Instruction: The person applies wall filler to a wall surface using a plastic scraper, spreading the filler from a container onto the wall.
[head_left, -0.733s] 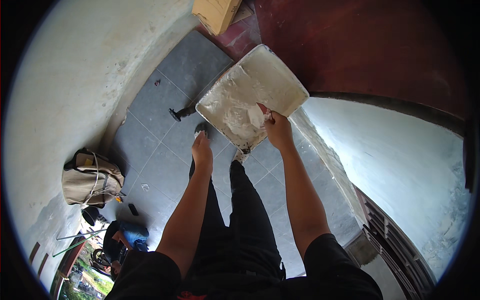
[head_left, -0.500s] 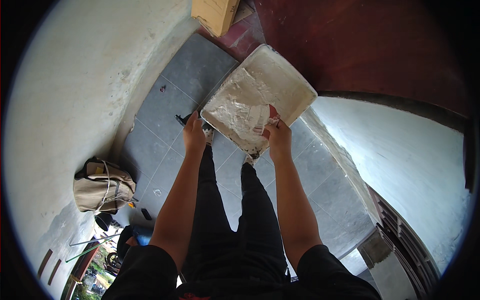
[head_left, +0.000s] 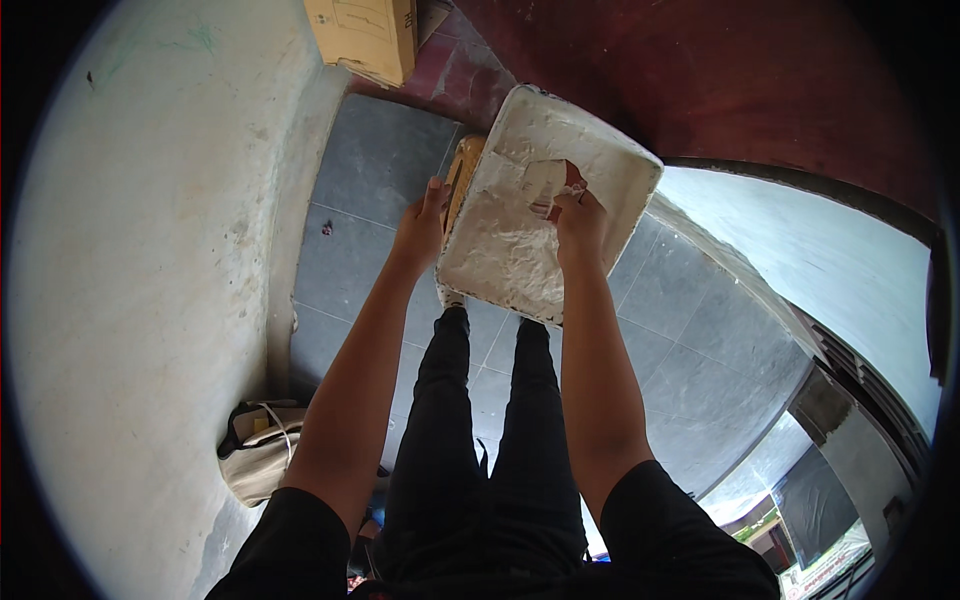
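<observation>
A shallow rectangular tray [head_left: 640, 185] of white paste is before me, tilted in view. My right hand [head_left: 580, 215] reaches over it, fingers closed on a red scraper [head_left: 573, 173] whose blade is coated with white paste. The scraper is over the far part of the paste. At the tray's left side, my left hand [head_left: 422, 228] is closed at a flat, wooden-coloured tool [head_left: 462, 175]. Its thumb points up, and most of the grip is hidden. The tool stands nearly edge-on beside the tray rim.
Grey floor tiles [head_left: 365, 260] lie under the tray and my feet. A cardboard box [head_left: 365, 35] is at the far left. On the left, a beige bag [head_left: 262, 455] rests by the pale wall [head_left: 170, 250]. A dark red surface [head_left: 720, 80] fills the far right.
My right hand has moved the scraper farther away and slightly right over the tray. My left hand has shifted right and up, and the wooden-coloured tool now shows. The view has turned.
</observation>
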